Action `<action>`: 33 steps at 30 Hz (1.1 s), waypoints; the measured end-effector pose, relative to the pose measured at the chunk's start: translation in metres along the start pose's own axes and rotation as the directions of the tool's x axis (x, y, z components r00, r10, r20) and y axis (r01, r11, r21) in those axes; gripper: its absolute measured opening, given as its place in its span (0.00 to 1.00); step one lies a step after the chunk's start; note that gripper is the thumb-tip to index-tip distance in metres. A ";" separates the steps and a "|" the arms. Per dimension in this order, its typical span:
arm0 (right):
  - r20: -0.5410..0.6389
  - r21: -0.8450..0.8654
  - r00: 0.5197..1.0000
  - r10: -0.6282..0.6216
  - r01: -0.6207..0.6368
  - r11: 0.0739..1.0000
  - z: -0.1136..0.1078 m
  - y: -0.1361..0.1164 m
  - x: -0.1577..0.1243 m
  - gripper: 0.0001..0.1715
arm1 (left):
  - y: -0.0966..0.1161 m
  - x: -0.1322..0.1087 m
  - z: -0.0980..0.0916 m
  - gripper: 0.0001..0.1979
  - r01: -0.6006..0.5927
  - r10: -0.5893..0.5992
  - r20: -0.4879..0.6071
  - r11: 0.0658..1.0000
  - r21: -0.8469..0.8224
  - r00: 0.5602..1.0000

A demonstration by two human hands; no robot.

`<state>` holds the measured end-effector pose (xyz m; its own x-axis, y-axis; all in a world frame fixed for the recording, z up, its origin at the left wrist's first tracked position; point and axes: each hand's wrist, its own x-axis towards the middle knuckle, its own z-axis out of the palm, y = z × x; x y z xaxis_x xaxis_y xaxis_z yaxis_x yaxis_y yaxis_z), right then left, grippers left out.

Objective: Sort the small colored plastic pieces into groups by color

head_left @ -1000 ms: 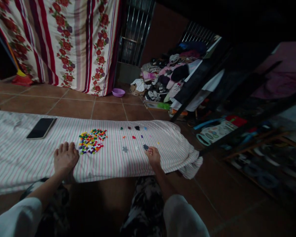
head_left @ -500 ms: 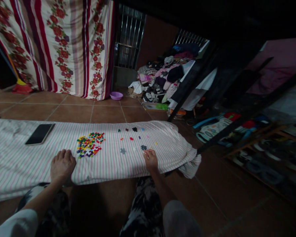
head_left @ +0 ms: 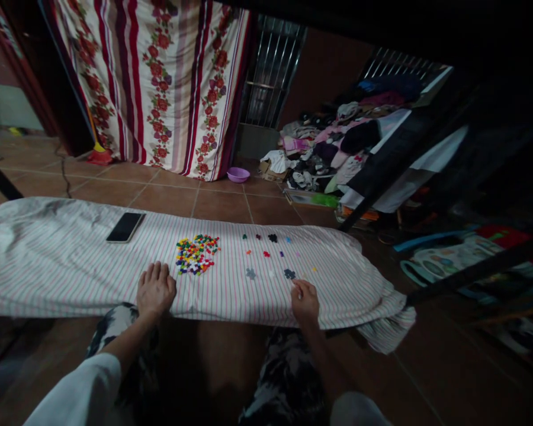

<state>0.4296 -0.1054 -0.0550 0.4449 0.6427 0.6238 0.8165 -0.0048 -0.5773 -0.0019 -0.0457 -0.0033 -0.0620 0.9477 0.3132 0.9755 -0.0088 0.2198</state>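
My left hand (head_left: 156, 288) lies palm down on the striped cloth (head_left: 84, 254), its fingers stretched out and somewhat apart. Just right of it is a heap of tiny mixed-colour pieces (head_left: 195, 255). My right hand (head_left: 305, 300) rests near the cloth's front edge with fingers curled into a pinch; whatever is between them is too small to make out. Its fingertips are close to a dark grey cluster (head_left: 289, 274). Small single-colour groups lie around: a lighter grey one (head_left: 251, 273), white (head_left: 272, 273), red (head_left: 266, 254), black (head_left: 272, 238), blue (head_left: 288, 239) and yellow (head_left: 314, 269).
A phone (head_left: 125, 228) lies on the cloth at the left. Beyond, on the tiled floor, are a purple basin (head_left: 238, 174), a broom (head_left: 99, 152) and a heap of clothes (head_left: 333, 139). A dark slanted post (head_left: 359, 213) rises at the right.
My view has swung left, so the whole scene sits further right. My right hand has drawn back slightly from the dark grey cluster, fingers still pinched. The left hand stays flat on the cloth.
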 end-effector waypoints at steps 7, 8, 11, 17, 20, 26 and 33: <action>0.002 -0.089 0.992 0.125 -0.125 0.988 0.003 0.002 0.018 0.19 | -0.005 -0.004 0.004 0.24 -0.019 0.019 -0.060 1.000 0.001 0.998; 0.010 -0.095 0.992 0.128 -0.126 0.988 0.004 0.004 0.020 0.20 | -0.005 -0.004 0.004 0.24 -0.020 0.019 -0.056 1.000 -0.013 0.998; 0.034 -0.089 0.990 0.138 -0.134 0.987 0.010 0.006 0.025 0.21 | -0.004 -0.005 0.002 0.24 -0.026 0.024 -0.053 0.998 -0.048 0.998; 0.105 -0.077 0.986 0.130 -0.122 0.989 0.014 0.008 0.026 0.22 | -0.002 -0.005 0.001 0.23 -0.006 0.006 -0.058 1.000 -0.001 0.998; 0.059 -0.074 0.992 0.110 -0.105 0.992 0.012 0.009 0.021 0.23 | 0.000 -0.005 -0.003 0.23 0.000 -0.001 -0.041 1.000 -0.007 0.999; 0.085 -0.069 0.987 0.136 -0.130 0.989 0.011 0.002 0.019 0.24 | 0.002 -0.005 -0.008 0.23 0.002 -0.002 -0.017 1.000 -0.007 1.000; -0.006 0.020 0.981 0.192 -0.192 0.981 0.010 -0.001 0.015 0.23 | 0.003 -0.001 -0.009 0.24 -0.004 0.002 0.045 0.999 0.046 0.999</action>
<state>0.4319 -0.0883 -0.0504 0.5957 0.6253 0.5041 0.7081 -0.1127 -0.6971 -0.0011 -0.0499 0.0055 -0.0504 0.9611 0.2717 0.9845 0.0020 0.1755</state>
